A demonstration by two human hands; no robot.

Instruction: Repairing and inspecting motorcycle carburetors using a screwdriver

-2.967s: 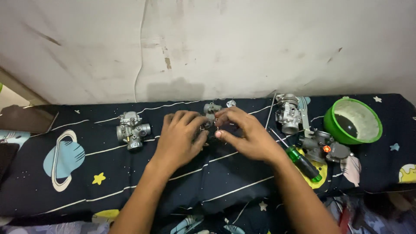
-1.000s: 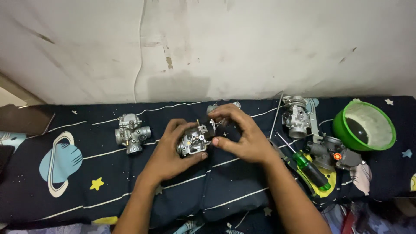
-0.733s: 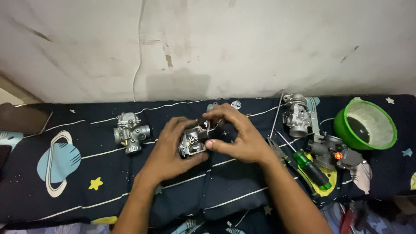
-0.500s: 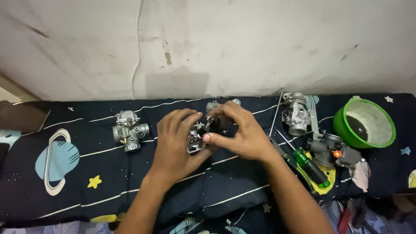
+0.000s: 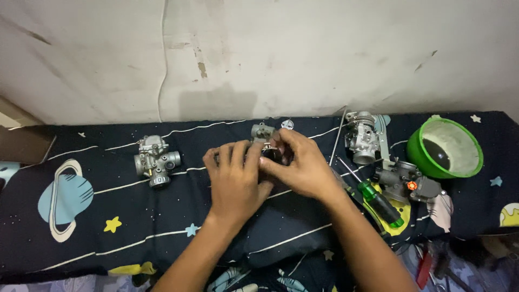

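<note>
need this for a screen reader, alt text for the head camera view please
Both hands, left hand and right hand, close around a small metal carburetor over a dark space-print cloth. Another carburetor lies left; a green bowl and screwdriver right.

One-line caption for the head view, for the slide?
Both hands, left and right, clasp a small metal carburetor over a space-print sheet, with spare carburetors and a green bowl alongside.
</note>
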